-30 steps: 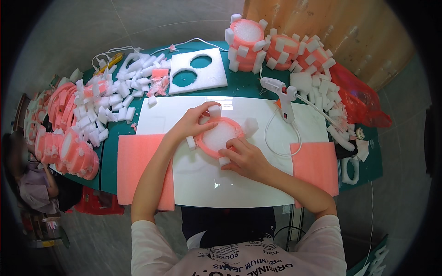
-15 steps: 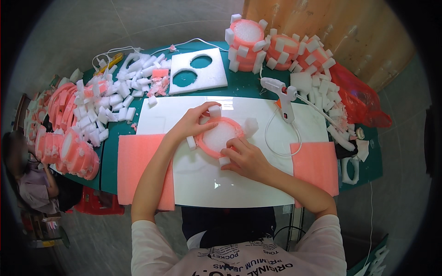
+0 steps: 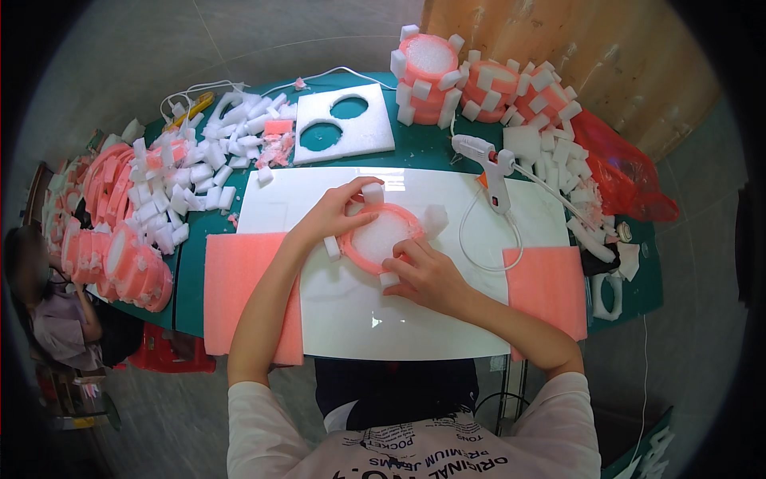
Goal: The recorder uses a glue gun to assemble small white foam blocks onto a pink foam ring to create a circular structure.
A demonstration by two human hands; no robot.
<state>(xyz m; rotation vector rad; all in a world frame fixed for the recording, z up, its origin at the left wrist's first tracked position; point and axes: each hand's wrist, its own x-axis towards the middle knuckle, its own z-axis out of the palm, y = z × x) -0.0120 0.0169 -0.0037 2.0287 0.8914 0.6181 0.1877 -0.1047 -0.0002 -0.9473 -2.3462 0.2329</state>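
A round pink foam ring with a white foam centre (image 3: 378, 240) lies on the glossy white board (image 3: 343, 319) in front of me. White foam blocks stick out around its rim: one at the top (image 3: 373, 193), one at the left (image 3: 331, 248) and one at the upper right (image 3: 435, 219). My left hand (image 3: 339, 214) curls over the ring's upper left, its fingertips by the top block and its thumb on the ring. With bent fingers, my right hand (image 3: 424, 275) presses a white foam block (image 3: 388, 279) against the lower edge of the ring.
A white glue gun (image 3: 483, 156) with a looped cable rests right of the ring. Pink foam sheets (image 3: 243, 295) flank the board. Behind are a white foam panel with two holes (image 3: 379, 132), loose blocks (image 3: 203, 172) and stacked block-studded rings (image 3: 431, 84). Another person (image 3: 64, 319) sits left.
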